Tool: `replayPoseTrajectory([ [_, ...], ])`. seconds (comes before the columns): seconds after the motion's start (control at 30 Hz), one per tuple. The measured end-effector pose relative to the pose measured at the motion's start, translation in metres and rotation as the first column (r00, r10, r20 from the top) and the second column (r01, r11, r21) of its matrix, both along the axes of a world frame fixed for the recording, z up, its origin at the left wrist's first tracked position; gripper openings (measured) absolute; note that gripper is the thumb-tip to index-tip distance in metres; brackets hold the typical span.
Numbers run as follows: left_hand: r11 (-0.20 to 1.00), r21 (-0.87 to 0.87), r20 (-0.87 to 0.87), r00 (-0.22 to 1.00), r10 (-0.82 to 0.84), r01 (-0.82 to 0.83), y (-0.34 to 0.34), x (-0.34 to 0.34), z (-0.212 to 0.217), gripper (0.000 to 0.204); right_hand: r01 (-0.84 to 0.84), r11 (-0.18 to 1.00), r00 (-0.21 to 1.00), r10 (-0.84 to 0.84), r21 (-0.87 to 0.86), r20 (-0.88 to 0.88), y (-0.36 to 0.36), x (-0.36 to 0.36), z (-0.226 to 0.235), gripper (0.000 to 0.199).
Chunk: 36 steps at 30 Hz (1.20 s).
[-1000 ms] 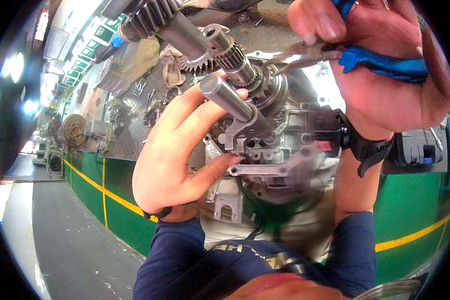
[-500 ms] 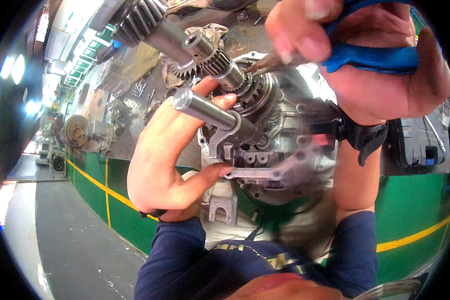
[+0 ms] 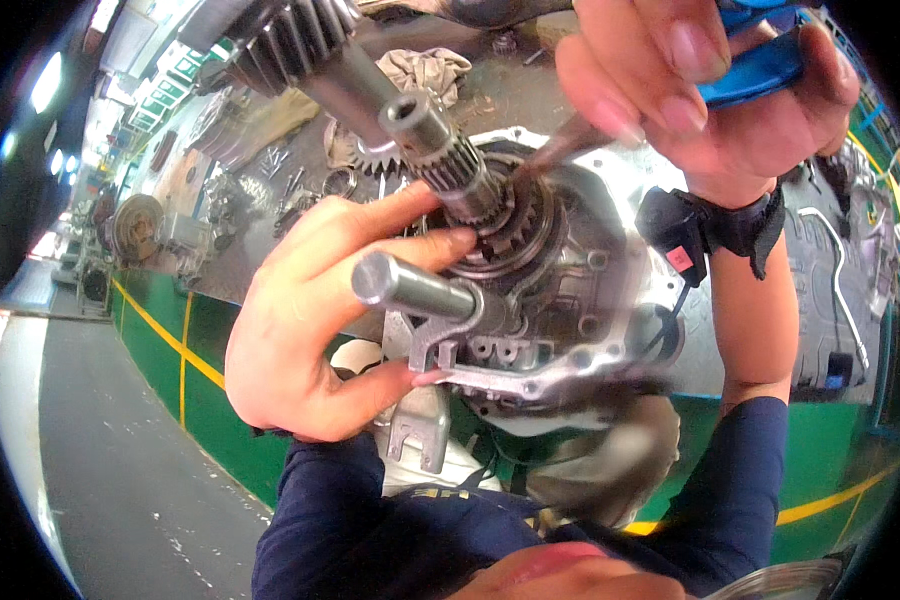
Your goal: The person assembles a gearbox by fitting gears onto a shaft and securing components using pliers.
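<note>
Centrally, the gearbox casing [image 3: 570, 300] carries a splined shaft [image 3: 440, 150] with a gear [image 3: 515, 235]. The left hand [image 3: 310, 320] grips the casing beside a plain rod [image 3: 415, 290], fingers curled. The right hand [image 3: 710, 80] clenches blue-handled pliers [image 3: 760, 70], tips at the gear.

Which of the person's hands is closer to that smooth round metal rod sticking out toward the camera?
Left. The left hand has its fingers right against the rod. The right hand is higher up, gripping blue-handled pliers.
</note>
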<state>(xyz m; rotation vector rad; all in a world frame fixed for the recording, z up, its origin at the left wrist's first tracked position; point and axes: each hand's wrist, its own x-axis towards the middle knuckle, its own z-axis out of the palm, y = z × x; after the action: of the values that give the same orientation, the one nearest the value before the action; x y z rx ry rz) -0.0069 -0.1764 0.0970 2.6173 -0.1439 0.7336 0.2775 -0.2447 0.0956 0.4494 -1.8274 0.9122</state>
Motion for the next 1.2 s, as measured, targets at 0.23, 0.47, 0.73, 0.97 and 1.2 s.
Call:
replayPoseTrajectory([
  [0.23,1.0,-0.024,0.038,0.999,-0.006,0.007,0.01,0.003,-0.007,0.076,0.03,0.943,0.954,-0.126,-0.332,-0.273,0.004,0.016,-0.019,0.069],
  [0.47,0.992,0.027,0.098,0.987,-0.125,0.123,0.022,0.011,-0.012,0.082,0.047,0.912,0.929,-0.19,-0.408,-0.318,-0.012,0.015,-0.01,0.073],
  [0.73,0.978,-0.052,-0.113,0.972,-0.207,0.202,0.029,0.003,0.007,0.072,0.072,0.902,0.945,-0.198,-0.426,-0.26,-0.026,-0.007,0.001,0.078],
  [0.97,0.988,-0.023,-0.145,0.977,-0.156,0.154,0.02,0.001,0.012,0.069,0.016,0.906,0.913,-0.186,-0.422,-0.364,-0.035,-0.022,0.0,0.086],
  [1.2,0.983,-0.046,-0.096,0.979,-0.181,0.177,0.023,0.001,0.007,0.069,-0.05,0.808,0.925,-0.184,-0.587,-0.332,-0.041,-0.019,0.01,0.089],
])
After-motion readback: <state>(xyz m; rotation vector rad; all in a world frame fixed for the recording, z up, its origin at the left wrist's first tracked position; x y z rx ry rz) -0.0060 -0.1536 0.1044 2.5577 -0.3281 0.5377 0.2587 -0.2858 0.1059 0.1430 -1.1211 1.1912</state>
